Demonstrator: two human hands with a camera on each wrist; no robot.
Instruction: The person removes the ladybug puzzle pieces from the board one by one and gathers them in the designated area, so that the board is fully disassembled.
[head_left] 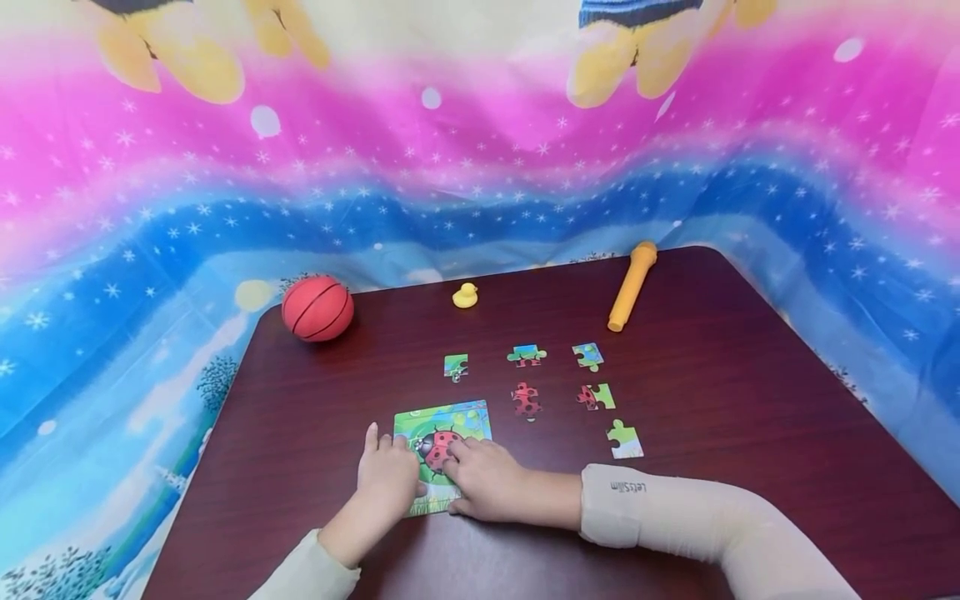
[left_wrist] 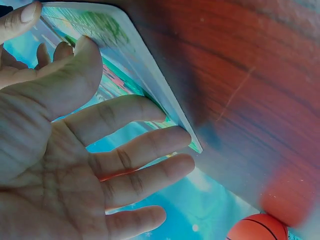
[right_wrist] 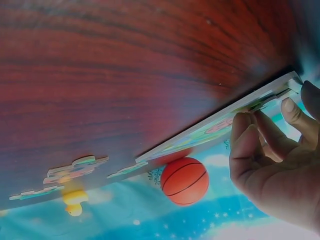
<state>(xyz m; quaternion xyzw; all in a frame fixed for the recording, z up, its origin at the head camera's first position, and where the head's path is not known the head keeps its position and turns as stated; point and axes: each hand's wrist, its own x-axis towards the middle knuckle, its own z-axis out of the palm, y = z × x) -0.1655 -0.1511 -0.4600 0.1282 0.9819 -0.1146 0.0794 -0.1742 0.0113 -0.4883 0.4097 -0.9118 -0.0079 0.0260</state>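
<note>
A ladybug puzzle board [head_left: 474, 417] lies on the table, its picture largely assembled. My left hand [head_left: 386, 482] rests at its left side, fingers extended; in the left wrist view its fingertips [left_wrist: 182, 135] are right by the board's edge and the thumb [left_wrist: 87, 65] reaches over the picture. From the right, my right hand [head_left: 491, 483] bends its fingers over the board's lower right. The right wrist view shows those fingers [right_wrist: 242, 130] curled at a puzzle piece [right_wrist: 272, 101] whose edge sits slightly raised above the board; the hand covers most of this piece.
Several loose puzzle pieces [head_left: 527, 402] lie beyond and right of the board, one [head_left: 625, 440] close to the right forearm. Farther back are a red ball [head_left: 318, 308], a yellow duck [head_left: 466, 296] and a yellow-orange stick [head_left: 632, 287]. A patterned curtain [head_left: 480, 208] hangs behind the table.
</note>
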